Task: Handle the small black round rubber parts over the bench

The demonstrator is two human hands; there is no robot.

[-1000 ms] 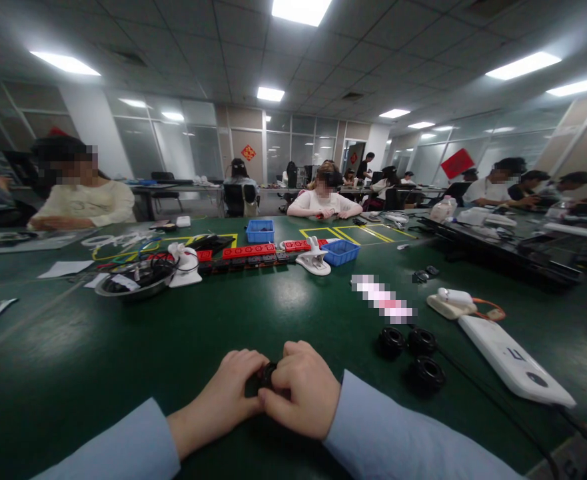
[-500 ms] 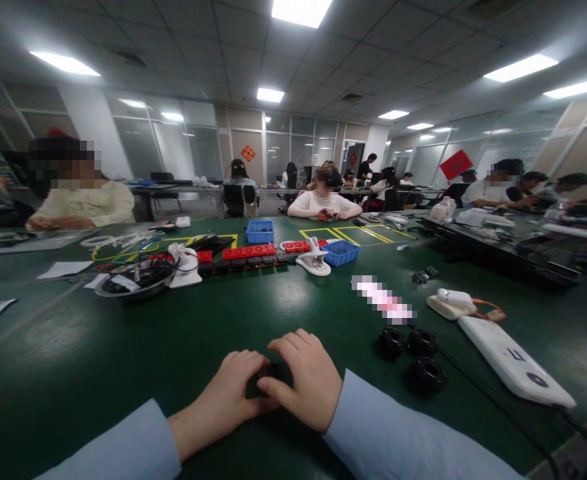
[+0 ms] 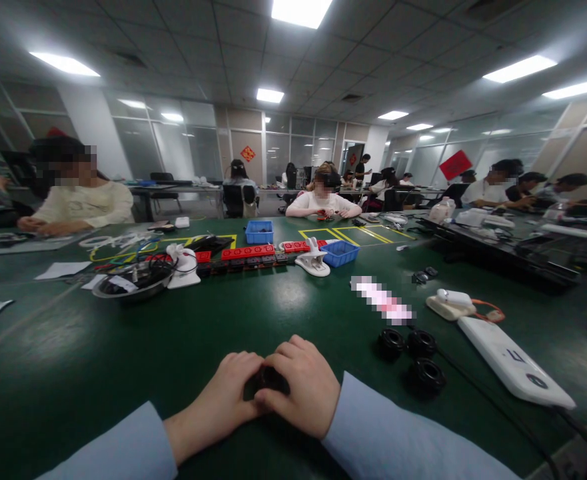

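Note:
At the near middle of the green table (image 3: 183,347), my left hand (image 3: 228,393) and my right hand (image 3: 306,387) curl around a small black round part (image 3: 272,379) between them. Fingers and thumbs of both hands press on it, and much of it is hidden. To the right of my right hand lie three black ring-shaped parts (image 3: 426,375), close together. A white power bank (image 3: 516,360) with a cable is farther right.
Across the table are a metal bowl (image 3: 133,285) of cables, red blocks (image 3: 248,252), a white clip stand (image 3: 314,261) and two blue trays (image 3: 340,253). A blurred pink-white object (image 3: 382,300) lies beyond the rings. Other people sit around.
My right hand's fingers have curled in slightly toward my left hand, and the fingertips are closer together over the black part.

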